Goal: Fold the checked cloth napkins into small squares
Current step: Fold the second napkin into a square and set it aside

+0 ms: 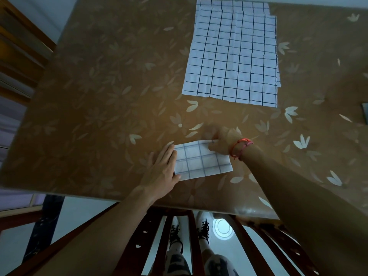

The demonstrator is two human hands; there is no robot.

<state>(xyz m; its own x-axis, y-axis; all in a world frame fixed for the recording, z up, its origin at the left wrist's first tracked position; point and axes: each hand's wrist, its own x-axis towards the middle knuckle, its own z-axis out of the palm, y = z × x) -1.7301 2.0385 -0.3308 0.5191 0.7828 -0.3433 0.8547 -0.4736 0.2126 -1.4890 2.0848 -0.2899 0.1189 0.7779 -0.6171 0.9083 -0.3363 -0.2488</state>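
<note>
A white napkin with dark checks (203, 159) lies folded into a small rectangle near the table's front edge. My left hand (162, 166) rests flat with spread fingers on its left end. Blurred by motion, my right hand (218, 143) pinches the napkin's far right corner; a red cord circles that wrist. Farther back on the table lies a flat stack of unfolded checked napkins (233, 56), their edges slightly offset.
The table (99, 96) has a brown cover with a pale flower print; its front edge runs just below my hands. A wooden chair (179, 236) stands under that edge. A dark object (364, 114) pokes in at the right border.
</note>
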